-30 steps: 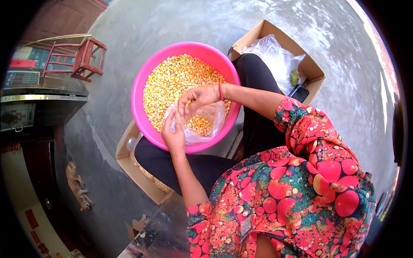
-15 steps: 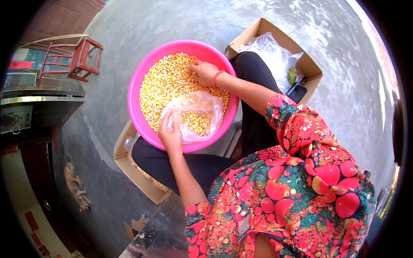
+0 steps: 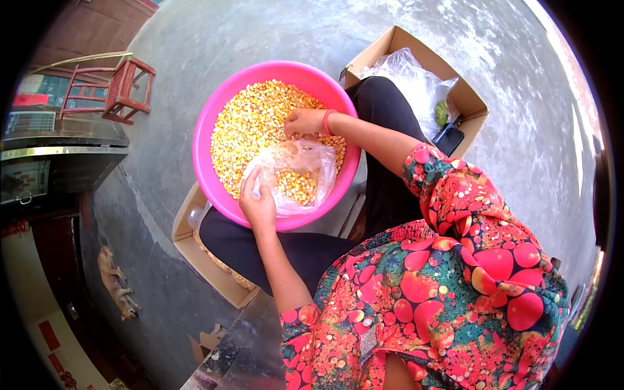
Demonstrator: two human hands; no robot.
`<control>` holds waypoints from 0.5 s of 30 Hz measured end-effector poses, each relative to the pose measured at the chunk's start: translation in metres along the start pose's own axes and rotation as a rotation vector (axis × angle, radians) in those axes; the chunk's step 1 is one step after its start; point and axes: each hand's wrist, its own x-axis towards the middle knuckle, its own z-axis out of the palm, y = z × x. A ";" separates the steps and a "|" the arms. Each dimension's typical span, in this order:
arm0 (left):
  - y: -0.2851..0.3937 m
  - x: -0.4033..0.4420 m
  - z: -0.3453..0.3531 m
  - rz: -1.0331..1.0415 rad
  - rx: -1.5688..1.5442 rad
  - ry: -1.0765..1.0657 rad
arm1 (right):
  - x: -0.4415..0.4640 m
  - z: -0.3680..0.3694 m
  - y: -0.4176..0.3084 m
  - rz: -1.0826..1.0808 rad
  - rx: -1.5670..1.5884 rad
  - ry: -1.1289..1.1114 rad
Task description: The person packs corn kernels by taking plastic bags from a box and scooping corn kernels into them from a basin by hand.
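A pink basin (image 3: 203, 140) rests across my lap, with loose yellow corn kernels (image 3: 244, 123) spread inside. At its near side my left hand (image 3: 259, 201) grips the edge of a clear plastic bag (image 3: 312, 156). The bag lies with its mouth open, and some kernels are in it. Just above the bag mouth is my right hand (image 3: 305, 121), with a red bracelet on the wrist. Its fingers are curled together and point down at the kernels; what they hold, if anything, is hidden.
At the right stands a cardboard box (image 3: 468, 97) with clear plastic bags, a green item and a phone (image 3: 448, 139). Another box (image 3: 214, 273) sits under my left leg. A dog (image 3: 117, 283) lies on the concrete floor. A red wooden chair (image 3: 120, 91) is at upper left.
My right hand has shifted slightly down towards the bag mouth, and its fingers have turned downward. My left hand and the bag stay nearly in place.
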 end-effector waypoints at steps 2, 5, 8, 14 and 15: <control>0.001 0.000 0.000 -0.001 0.003 0.001 | -0.004 -0.016 -0.009 0.247 0.618 -0.068; 0.004 0.000 0.000 -0.007 0.005 0.003 | -0.011 -0.023 -0.014 0.183 0.779 -0.042; 0.004 0.000 0.000 -0.012 0.004 0.010 | -0.009 -0.019 -0.016 0.100 0.866 0.001; 0.002 -0.001 0.001 -0.011 -0.001 0.015 | -0.029 -0.012 -0.048 -0.213 0.955 -0.308; 0.002 -0.001 0.001 -0.013 -0.013 0.021 | -0.036 -0.008 -0.055 -0.356 0.861 -0.431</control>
